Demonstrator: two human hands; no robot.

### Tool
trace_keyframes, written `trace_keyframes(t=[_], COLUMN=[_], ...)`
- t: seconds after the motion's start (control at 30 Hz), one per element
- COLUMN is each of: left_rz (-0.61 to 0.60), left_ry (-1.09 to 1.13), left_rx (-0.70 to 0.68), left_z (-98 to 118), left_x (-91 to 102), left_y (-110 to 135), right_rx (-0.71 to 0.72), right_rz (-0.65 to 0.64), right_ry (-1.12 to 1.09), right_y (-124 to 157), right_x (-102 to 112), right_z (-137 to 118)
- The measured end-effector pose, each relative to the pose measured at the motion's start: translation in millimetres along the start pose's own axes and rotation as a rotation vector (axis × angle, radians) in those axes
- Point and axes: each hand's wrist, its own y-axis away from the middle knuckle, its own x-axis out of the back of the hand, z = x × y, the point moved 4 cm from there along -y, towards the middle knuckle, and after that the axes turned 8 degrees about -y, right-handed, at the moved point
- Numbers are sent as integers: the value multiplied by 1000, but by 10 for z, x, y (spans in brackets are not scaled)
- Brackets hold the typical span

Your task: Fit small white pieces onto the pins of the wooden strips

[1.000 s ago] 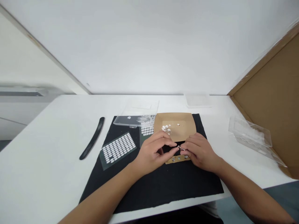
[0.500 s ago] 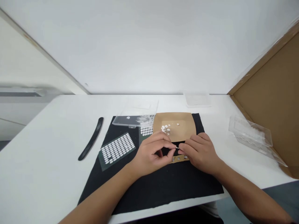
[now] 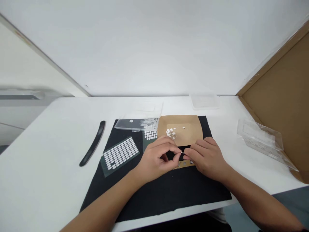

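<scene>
1. A tiny white piece (image 3: 182, 152) is sitting between the fingertips of both hands. It is being held just above a brown card strip (image 3: 184, 164), near the front edge of the black cloth (image 3: 164, 193).
2. The left hand (image 3: 158, 159) is pinching it narrowly with thumb and forefinger, the other fingers curling in. So tight a grip probably suits a piece this small.
3. The right hand (image 3: 205, 158) is meeting it from the other side, its fingertips closing on the same piece. Both wrists are lying low, seemingly for steadiness.
4. The card strip is lying under the hands and carrying a few small, shiny bits; what they are is too small to tell.
5. A brown paper tray (image 3: 190, 135) is sitting just behind the hands and holding loose white bits (image 3: 171, 132), likely so they are not scattering.
6. The dark cloth is probably serving to make pale parts stand out.
7. A sheet of white ovals (image 3: 120, 155) and a clear lid (image 3: 136, 124) are lying to the left on the cloth.
8. A black curved tool (image 3: 92, 147) is resting on the white table (image 3: 48, 167), and a clear plastic case (image 3: 262, 140) is sitting well apart on the right.
</scene>
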Motion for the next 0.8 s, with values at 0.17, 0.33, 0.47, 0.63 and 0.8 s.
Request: trace_keyframes(t=[0.17,0.33,0.47,0.63,0.8], left_rz=[-5,-16,-30,-46,-113], left_ry=[3,-11,-19,1,87], left_rx=[13,34,57,107,224], left_z=[-15,-11,-12,-29,-45], left_x=[-9,-19,-29,-39,-54], left_y=[7,9,16,20,22], right_rx=[3,-7,-30,-60,-100], right_rz=[-6,-27,-53,-65,-92], right_ry=[-10,-37,-104,-219,-373], right_y=[1,10,13,14,22], right_x=[-8,-39,-68,-80,-95], right_z=[6,3,1,-5,8])
